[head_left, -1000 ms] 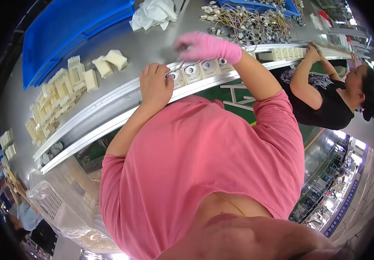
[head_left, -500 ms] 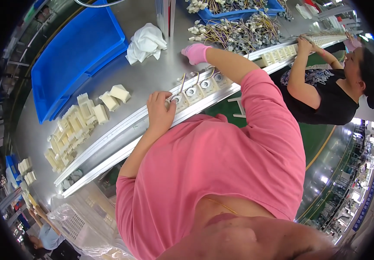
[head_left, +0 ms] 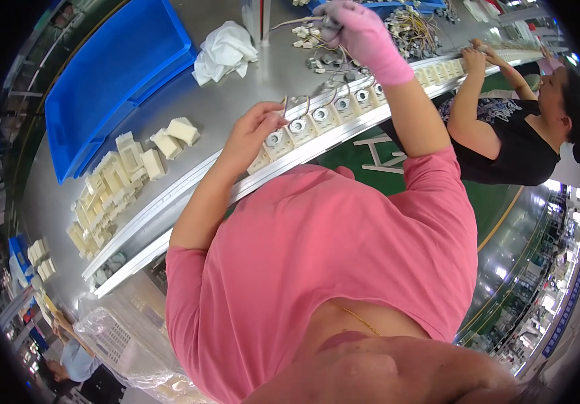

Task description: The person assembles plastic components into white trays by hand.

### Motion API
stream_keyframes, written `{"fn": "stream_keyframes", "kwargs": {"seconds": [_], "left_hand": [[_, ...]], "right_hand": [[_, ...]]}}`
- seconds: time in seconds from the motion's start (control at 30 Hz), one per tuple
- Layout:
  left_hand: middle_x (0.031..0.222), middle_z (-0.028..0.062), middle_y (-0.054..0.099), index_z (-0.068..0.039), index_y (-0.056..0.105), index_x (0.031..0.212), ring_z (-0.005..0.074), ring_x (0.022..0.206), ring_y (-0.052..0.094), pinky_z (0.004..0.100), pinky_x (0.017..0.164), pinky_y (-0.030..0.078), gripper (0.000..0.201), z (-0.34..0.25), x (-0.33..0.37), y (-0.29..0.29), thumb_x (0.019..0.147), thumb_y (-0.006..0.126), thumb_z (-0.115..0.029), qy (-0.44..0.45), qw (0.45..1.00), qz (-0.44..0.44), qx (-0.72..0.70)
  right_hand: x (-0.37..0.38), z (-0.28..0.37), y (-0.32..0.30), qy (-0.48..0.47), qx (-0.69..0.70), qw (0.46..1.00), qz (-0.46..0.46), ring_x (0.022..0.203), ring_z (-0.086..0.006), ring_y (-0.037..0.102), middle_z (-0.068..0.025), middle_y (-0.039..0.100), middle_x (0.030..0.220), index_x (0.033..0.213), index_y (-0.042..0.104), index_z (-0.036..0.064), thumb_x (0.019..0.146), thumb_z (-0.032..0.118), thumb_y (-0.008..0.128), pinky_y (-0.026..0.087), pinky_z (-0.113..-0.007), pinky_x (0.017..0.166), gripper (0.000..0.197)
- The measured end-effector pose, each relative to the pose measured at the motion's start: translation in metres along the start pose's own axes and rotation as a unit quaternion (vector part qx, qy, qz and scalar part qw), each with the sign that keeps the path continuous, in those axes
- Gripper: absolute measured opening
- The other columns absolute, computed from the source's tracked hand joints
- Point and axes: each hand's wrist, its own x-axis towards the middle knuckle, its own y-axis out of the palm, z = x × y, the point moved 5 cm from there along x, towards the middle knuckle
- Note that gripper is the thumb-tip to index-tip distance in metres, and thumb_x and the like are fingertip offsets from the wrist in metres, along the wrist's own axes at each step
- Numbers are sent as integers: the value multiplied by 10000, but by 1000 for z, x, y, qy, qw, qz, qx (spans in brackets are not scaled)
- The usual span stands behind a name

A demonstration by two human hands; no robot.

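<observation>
My right hand [head_left: 364, 40], in a pink glove with grey fingertips, is raised over the far side of the bench with its fingers closed. A wire lead [head_left: 293, 23] runs out to the left from it; the wired motor at its end is mostly hidden by the fingers. My bare left hand [head_left: 253, 135] is at the near end of a row of cream housings [head_left: 301, 137] in a metal rail. Thumb and index finger are pinched together beside a thin upright wire [head_left: 284, 104], above a round motor [head_left: 274, 139]; what they grip is hidden.
A large blue bin [head_left: 122, 74] and a crumpled white cloth [head_left: 226, 54] lie beyond the rail [head_left: 169, 209]. Cream housings [head_left: 112, 182] are piled at left. Wired motors [head_left: 411, 34] are heaped at the back. A co-worker [head_left: 505, 128] in black handles the rail at right.
My right hand has moved from beside the rail up and right toward the heap, and a wire now trails from it. My left hand has lifted slightly off the nearest motor.
</observation>
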Motion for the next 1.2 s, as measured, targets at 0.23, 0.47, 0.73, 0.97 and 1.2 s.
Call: {"fn": "stream_keyframes", "kwargs": {"seconds": [0.23, 0.47, 0.73, 0.97, 1.2], "left_hand": [[715, 55, 539, -36, 517, 823, 143, 650, 510, 249, 597, 407, 356, 3, 23, -5, 908, 399, -362, 17, 982, -50, -180], [542, 19, 401, -84, 429, 665, 127, 492, 389, 246, 484, 331, 283, 5, -5, -37, 883, 461, -262, 19, 965, -148, -215], [535, 63, 431, -23, 468, 680, 172, 509, 447, 301, 480, 352, 267, 8, -44, -61, 867, 476, -213, 39, 942, -215, 253], [700, 169, 495, -8, 491, 701, 357, 680, 474, 427, 592, 365, 178, 3, -63, -43, 804, 494, -153, 146, 847, -109, 499], [675, 156, 460, -3, 465, 653, 339, 660, 454, 409, 583, 354, 146, 6, -54, -26, 766, 521, -78, 143, 842, -79, 515]], "right_hand": [[-47, -57, 93, 100, 71, 983, 139, 529, -79, 499, -67, 592, 845, 1154, 468, -27, 851, 204, 441, 400, -197, 475, 382], [-59, -70, 114, -8, -228, 967, 118, 643, -99, 525, -53, 532, 786, 1135, 461, -5, 803, 175, 523, 446, -244, 583, 382], [-74, -79, 137, -181, -369, 891, 190, 668, -250, 554, -132, 540, 785, 1046, 485, 20, 762, 160, 587, 446, -322, 609, 333], [-86, -101, 145, -258, -475, 780, 315, 680, -303, 573, -109, 555, 799, 918, 510, 94, 747, 244, 545, 453, -407, 599, 230], [-89, -101, 139, -255, -567, 686, 379, 637, -256, 578, -69, 556, 724, 793, 516, 94, 735, 266, 534, 453, -382, 501, 182]]}}
